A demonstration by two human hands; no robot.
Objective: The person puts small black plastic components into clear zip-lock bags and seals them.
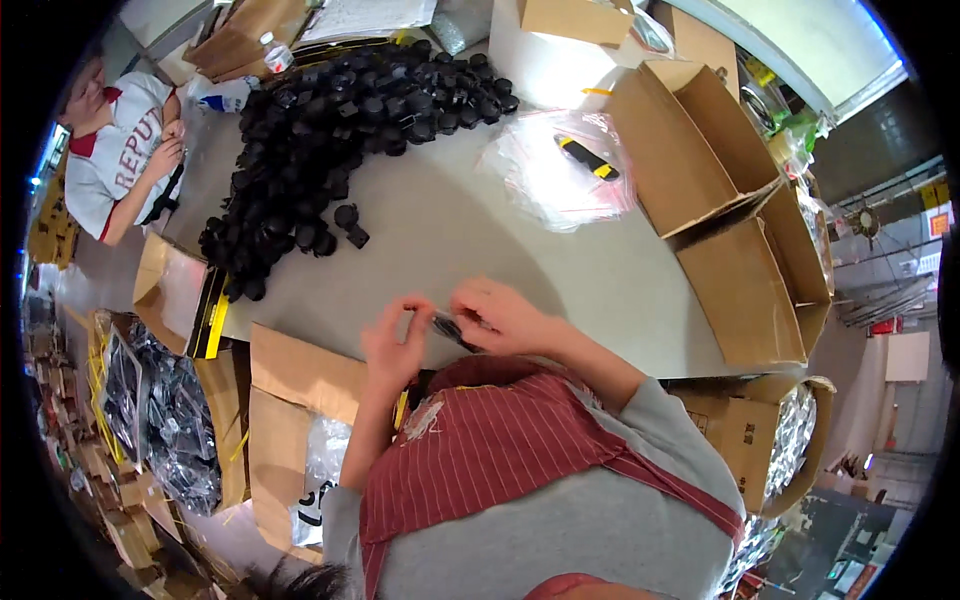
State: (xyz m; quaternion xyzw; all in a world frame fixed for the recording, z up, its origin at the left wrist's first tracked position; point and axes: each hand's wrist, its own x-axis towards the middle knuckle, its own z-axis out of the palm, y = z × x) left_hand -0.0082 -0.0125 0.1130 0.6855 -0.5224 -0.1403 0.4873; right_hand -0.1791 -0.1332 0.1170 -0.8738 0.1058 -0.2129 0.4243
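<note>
Close in front of my apron, at the near edge of the grey table [430, 215], my two hands are together. Between them is a small dark, shiny piece [450, 328], too small and blurred to name. My right hand [495, 315] curls its fingers round one side of it. The fingertips of my left hand [397, 338] pinch at its other end, thumb and forefinger bent. A big heap of black round-topped plastic parts [330, 130] covers the far left of the table. Two of these parts [350, 225] lie loose at its inner edge.
A stack of clear zip bags [560, 180] carries a yellow-and-black utility knife [588, 158]. Open cardboard boxes [740, 290] line the right edge; another box [750, 440] holds silvery packets. A co-worker [125, 150] stands at left. More cartons [280, 400] stand low on the left.
</note>
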